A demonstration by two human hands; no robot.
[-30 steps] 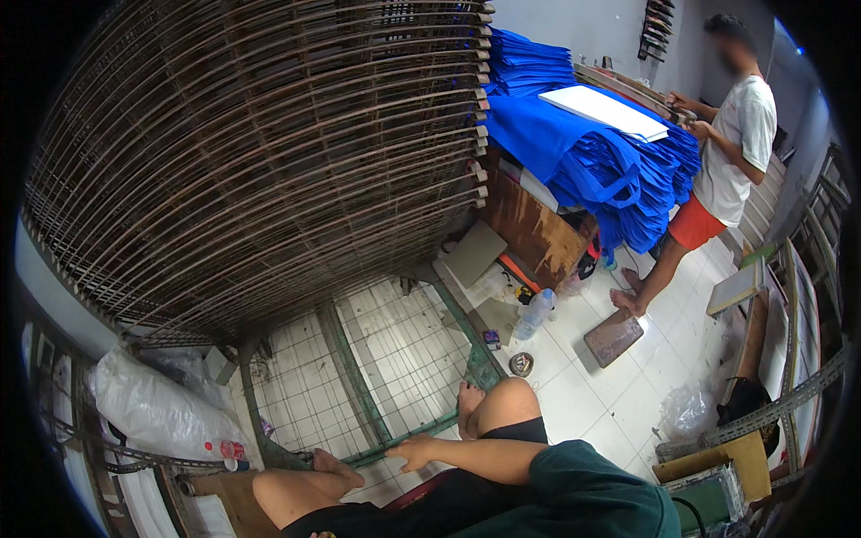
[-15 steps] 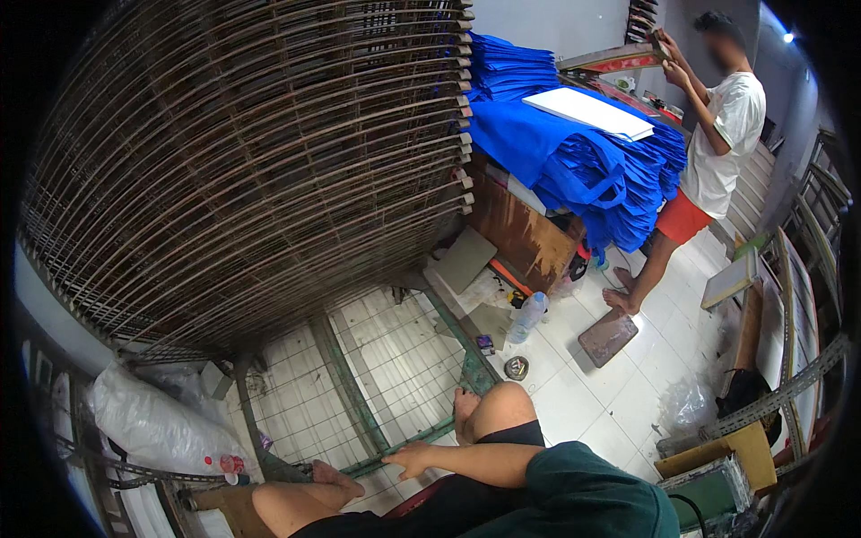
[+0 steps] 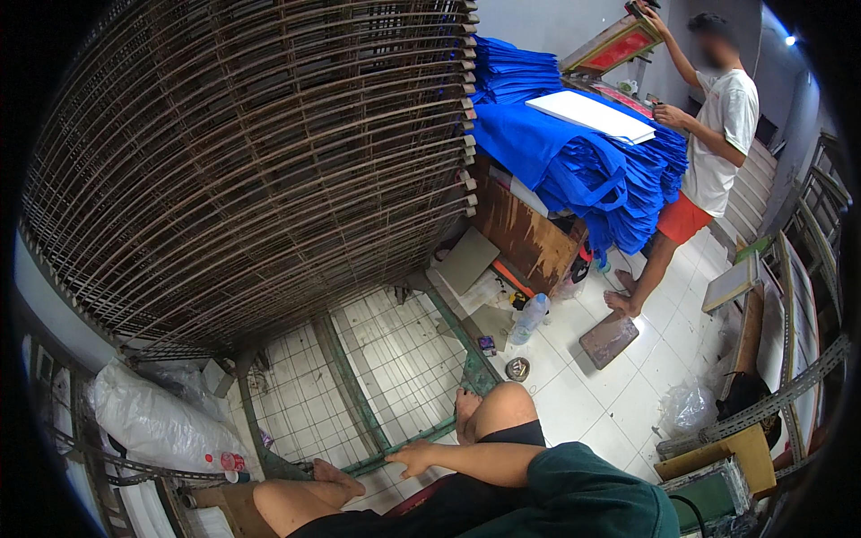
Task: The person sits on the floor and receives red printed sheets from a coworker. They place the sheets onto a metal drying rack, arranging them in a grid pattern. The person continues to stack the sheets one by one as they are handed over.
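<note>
My right hand [image 3: 413,457] hangs in front of my knees, its fingers loosely apart and nothing in them. It is nearest to the green bottom frame [image 3: 359,405] of a tall metal drying rack [image 3: 251,152]. Whether its fingertips touch that frame, I cannot tell. Many hinged wire shelves of the rack are tilted up, while the lowest wire grid lies low over white tiles. My left hand is out of view. My bare feet rest beside the rack's near edge.
Stacked blue fabric bags [image 3: 583,170] carry a white board [image 3: 592,117]. Behind them a person [image 3: 726,125] lifts a printing screen frame [image 3: 614,45]. On the floor are a plastic bottle [image 3: 531,318], a round tin [image 3: 517,368] and a brown slab [image 3: 610,339]. Clear plastic wrap [image 3: 166,421] lies left.
The other person has raised one arm, swinging the screen frame up to a steeper tilt, and lowered the other hand. My right hand has barely moved.
</note>
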